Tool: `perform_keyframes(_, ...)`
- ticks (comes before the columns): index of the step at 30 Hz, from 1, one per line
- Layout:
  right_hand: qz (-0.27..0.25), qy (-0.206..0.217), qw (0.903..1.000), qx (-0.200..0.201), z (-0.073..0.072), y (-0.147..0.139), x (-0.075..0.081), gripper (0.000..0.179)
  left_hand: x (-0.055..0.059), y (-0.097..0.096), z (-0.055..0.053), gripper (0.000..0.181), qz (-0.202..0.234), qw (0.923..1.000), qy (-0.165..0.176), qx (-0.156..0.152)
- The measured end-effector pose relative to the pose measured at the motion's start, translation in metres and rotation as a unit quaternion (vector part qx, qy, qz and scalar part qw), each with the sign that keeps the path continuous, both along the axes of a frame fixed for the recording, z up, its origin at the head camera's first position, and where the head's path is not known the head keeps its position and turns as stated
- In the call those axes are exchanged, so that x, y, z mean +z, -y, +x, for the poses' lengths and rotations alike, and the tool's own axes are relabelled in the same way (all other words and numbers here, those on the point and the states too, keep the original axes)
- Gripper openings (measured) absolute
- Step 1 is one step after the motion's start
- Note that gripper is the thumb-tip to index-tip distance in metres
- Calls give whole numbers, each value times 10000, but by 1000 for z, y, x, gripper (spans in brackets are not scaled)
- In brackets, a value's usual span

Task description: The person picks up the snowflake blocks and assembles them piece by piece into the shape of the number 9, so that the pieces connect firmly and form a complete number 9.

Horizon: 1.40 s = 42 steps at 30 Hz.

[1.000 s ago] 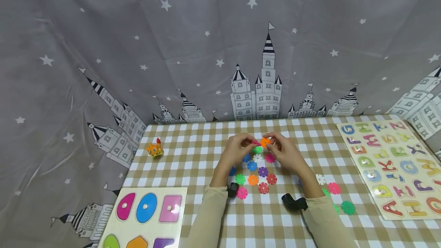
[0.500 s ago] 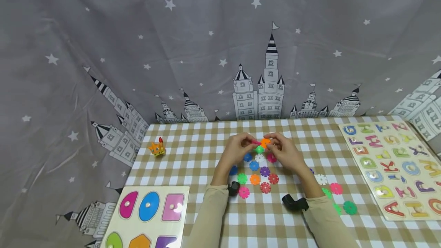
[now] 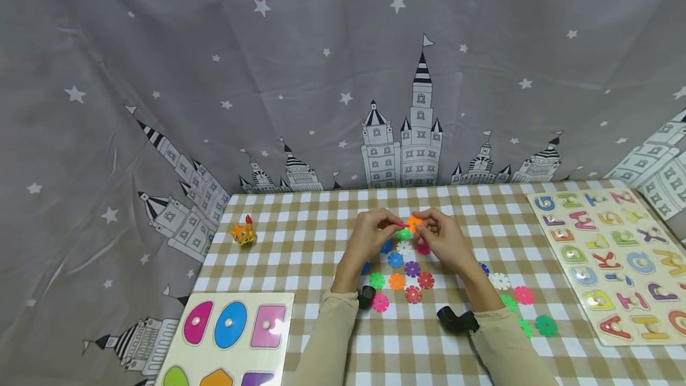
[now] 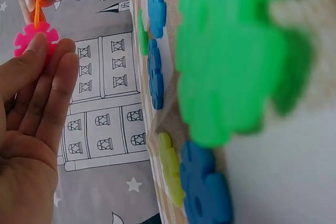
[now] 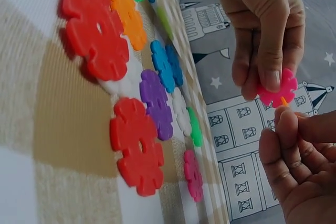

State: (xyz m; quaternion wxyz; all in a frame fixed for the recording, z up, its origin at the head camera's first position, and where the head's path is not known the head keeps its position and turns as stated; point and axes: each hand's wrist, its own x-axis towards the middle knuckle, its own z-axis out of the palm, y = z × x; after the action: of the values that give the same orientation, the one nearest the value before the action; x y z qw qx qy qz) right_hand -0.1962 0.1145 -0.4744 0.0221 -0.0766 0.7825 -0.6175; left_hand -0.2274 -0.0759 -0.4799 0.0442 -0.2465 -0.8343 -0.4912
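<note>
Evidently, both grips are clamped: the pink disc (image 5: 286, 86) is pinched by the left hand (image 3: 370, 234), and the orange disc (image 3: 414, 223), turned edge-on in the wrist views, is pinched by the right hand (image 3: 443, 238). The two are held rim to rim above the cloth (image 3: 300, 231), over the far end of the loose discs (image 3: 412, 268); whether their notches are engaged cannot be told. Should the slots be misaligned, the rims could be made to skid past each other under pressure. Through too light a pinch, either disc could be dropped, and the green disc (image 3: 404, 234) just below be knocked aside.
</note>
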Motion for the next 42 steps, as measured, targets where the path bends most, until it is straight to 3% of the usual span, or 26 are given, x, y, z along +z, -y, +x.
perform_keyframes(4,-68,-16,10000,-60,1,3,1,27,1,1,2,5,-31,10000,-27,20)
perform_keyframes(11,-237,-76,9995,-217,2,5,1,24,5,0,2,7,-324,9986,-416,-56)
perform_keyframes(24,-363,44,9990,-251,2,5,-1,25,4,-3,2,5,-374,9986,-360,-131)
perform_keyframes(27,42,33,9999,-115,1,5,-1,25,3,-1,1,4,-394,9990,-98,-195)
perform_keyframes(31,1086,-242,9934,272,0,0,-2,29,1,4,-1,5,-509,9972,411,-350)
perform_keyframes(37,2614,-521,9619,601,-2,-22,-4,36,3,12,-1,5,-255,9889,1395,-445)
perform_keyframes(42,3298,-496,9372,1023,-3,-32,-7,30,9,15,-1,7,-105,9840,1709,-500)
